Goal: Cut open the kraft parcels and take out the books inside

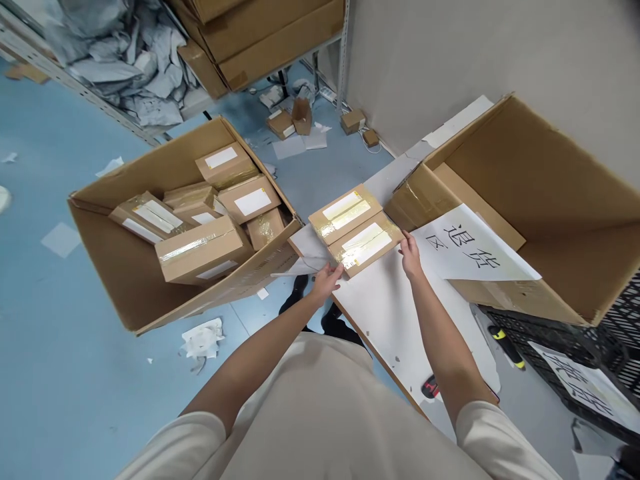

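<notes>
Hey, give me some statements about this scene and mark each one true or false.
The left hand and right hand both touch the taped cardboard. True.
The left carton holds several boxes. True.
The floor is blue. True.
The handwritten sheet nearest the right hand lies on the floor. False: it is against the right carton.
The red-and-black object is in the left hand. False: it lies on the tabletop by the right forearm.
</notes>
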Motion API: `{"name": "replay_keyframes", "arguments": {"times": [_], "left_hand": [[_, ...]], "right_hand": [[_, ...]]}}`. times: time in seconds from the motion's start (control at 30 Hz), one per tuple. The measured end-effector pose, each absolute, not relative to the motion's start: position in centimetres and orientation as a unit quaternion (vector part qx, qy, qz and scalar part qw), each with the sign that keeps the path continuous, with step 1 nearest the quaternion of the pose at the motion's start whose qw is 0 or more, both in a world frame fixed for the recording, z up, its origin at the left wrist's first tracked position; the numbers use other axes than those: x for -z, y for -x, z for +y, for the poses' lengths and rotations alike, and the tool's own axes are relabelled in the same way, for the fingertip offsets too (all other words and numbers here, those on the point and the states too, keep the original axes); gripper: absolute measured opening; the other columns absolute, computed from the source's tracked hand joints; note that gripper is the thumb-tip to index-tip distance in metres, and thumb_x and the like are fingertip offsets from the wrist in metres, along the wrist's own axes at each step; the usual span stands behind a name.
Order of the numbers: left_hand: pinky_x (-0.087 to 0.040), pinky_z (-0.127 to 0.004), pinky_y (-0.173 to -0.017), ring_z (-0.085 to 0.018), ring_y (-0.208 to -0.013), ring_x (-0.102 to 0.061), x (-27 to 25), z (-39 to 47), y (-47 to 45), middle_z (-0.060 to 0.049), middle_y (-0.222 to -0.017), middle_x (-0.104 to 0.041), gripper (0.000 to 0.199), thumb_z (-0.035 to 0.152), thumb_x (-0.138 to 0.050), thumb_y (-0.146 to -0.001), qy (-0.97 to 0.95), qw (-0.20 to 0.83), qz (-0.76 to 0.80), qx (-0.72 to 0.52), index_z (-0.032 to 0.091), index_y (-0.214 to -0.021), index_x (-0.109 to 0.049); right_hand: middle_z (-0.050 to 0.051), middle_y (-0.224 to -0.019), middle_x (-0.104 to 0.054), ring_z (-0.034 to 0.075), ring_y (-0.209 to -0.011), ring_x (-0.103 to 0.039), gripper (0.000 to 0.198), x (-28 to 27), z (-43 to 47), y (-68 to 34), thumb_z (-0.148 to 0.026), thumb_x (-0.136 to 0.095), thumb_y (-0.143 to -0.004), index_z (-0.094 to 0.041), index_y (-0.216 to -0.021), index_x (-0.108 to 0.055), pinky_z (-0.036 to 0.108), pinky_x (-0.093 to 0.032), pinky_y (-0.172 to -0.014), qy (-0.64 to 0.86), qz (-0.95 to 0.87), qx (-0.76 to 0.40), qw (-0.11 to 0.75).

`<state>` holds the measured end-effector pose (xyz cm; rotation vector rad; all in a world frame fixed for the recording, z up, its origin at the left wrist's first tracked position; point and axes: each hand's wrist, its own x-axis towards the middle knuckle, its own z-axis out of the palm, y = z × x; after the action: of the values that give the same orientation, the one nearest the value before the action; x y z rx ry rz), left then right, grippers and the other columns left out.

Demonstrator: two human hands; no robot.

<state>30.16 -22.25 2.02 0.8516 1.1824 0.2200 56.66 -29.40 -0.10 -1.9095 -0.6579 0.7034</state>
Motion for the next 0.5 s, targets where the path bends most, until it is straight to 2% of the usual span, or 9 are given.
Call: {"name": "replay_keyframes", "arguments": {"times": [0.1, 0.2, 0.27, 0.33, 0.4, 0.5], "left_hand": [[-0.052, -0.029, -0.076, -0.022, -0.110, -0.055, -2.6, -21.8, -28.8, -0.015, -0.135, -0.047, 0.076, 0.066, -0.059, -0.075, -0.397, 0.750, 0.524, -0.077, 0.020, -0.133, -0.043], [-0.050, -0.030, -0.076, -0.021, -0.101, -0.058, -3.5, -20.0, -24.6, -0.012, -0.119, -0.058, 0.071, 0.061, -0.066, -0.071, -0.436, 0.772, 0.462, -0.010, 0.019, -0.127, -0.052], [-0.050, -0.032, -0.078, -0.019, -0.094, -0.059, -3.9, -17.6, -20.1, -0.009, -0.111, -0.063, 0.065, 0.056, -0.072, -0.067, -0.460, 0.781, 0.423, 0.002, 0.020, -0.119, -0.059], [-0.049, -0.034, -0.081, -0.019, -0.090, -0.061, -3.9, -14.2, -14.4, -0.009, -0.108, -0.065, 0.061, 0.055, -0.072, -0.067, -0.465, 0.764, 0.443, -0.065, 0.020, -0.116, -0.062], [-0.049, -0.038, -0.085, -0.021, -0.092, -0.062, -3.2, -10.1, -7.9, -0.011, -0.108, -0.066, 0.062, 0.056, -0.068, -0.070, -0.448, 0.692, 0.534, -0.186, 0.018, -0.118, -0.060], [-0.044, -0.042, -0.097, -0.026, -0.109, -0.059, -1.0, -4.3, 2.1, -0.015, -0.118, -0.062, 0.063, 0.053, -0.064, -0.074, -0.414, 0.459, 0.726, -0.302, 0.013, -0.121, -0.056]], "right_hand": [[0.016, -0.135, -0.050, 0.026, -0.122, -0.048, 0.063, -2.3, -29.5, -56.0, -0.060, -0.043, -0.083, -0.017, -0.130, -0.047, 0.047, -0.042, -0.097, 0.815, -0.258, -0.183, 0.486], [0.018, -0.131, -0.050, 0.029, -0.122, -0.047, 0.061, -6.8, -28.3, -53.7, -0.050, -0.054, -0.081, -0.014, -0.129, -0.047, 0.050, -0.040, -0.097, 0.846, -0.258, 0.012, 0.466], [0.016, -0.131, -0.050, 0.029, -0.120, -0.048, 0.060, -10.0, -25.7, -50.8, -0.045, -0.059, -0.080, -0.016, -0.131, -0.046, 0.050, -0.041, -0.096, 0.825, -0.310, 0.084, 0.464], [0.014, -0.124, -0.055, 0.027, -0.114, -0.054, 0.050, -12.1, -21.6, -46.6, -0.041, -0.056, -0.083, -0.017, -0.128, -0.049, 0.047, -0.043, -0.095, 0.783, -0.396, 0.032, 0.478], [0.012, -0.114, -0.062, 0.025, -0.106, -0.059, 0.043, -12.2, -16.0, -41.2, -0.040, -0.054, -0.085, -0.018, -0.122, -0.055, 0.045, -0.046, -0.093, 0.732, -0.503, -0.119, 0.443], [0.012, -0.118, -0.063, 0.027, -0.110, -0.059, 0.050, -8.5, -6.8, -32.2, -0.045, -0.059, -0.081, -0.020, -0.125, -0.056, 0.045, -0.045, -0.097, 0.638, -0.614, -0.362, 0.292]]}}
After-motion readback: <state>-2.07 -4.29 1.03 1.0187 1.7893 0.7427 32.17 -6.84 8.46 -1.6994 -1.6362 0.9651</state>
